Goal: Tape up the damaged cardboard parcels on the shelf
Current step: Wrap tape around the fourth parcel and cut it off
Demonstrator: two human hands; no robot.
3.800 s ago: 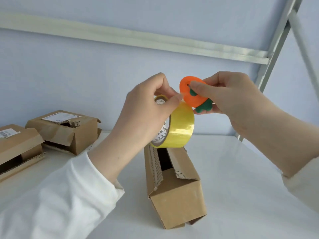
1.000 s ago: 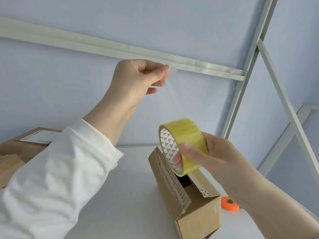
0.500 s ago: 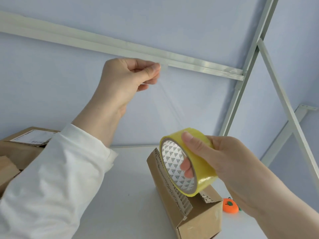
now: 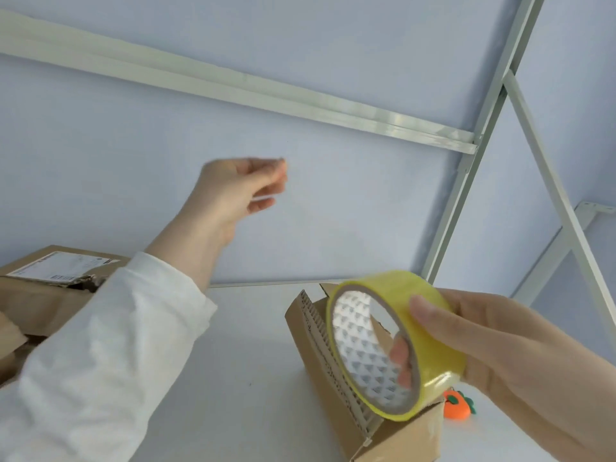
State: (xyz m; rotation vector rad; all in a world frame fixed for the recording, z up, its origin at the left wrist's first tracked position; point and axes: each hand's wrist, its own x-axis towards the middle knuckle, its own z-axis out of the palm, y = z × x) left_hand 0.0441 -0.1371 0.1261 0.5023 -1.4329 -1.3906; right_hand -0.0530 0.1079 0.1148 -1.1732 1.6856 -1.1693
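Tape roll [image 4: 383, 288] in right hand [image 4: 506, 345], near edge of parcel [image 4: 410, 435]

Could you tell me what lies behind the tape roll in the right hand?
The open cardboard parcel stands behind the tape roll; its corrugated flap shows beside the roll and through the core. An orange cutter peeks out below. The roll covers the parcel's inside.

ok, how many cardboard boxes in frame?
2 for certain: open box centre, behind the tape roll; labelled box far left. Cardboard at the left edge may be a third, hidden by the sleeve.
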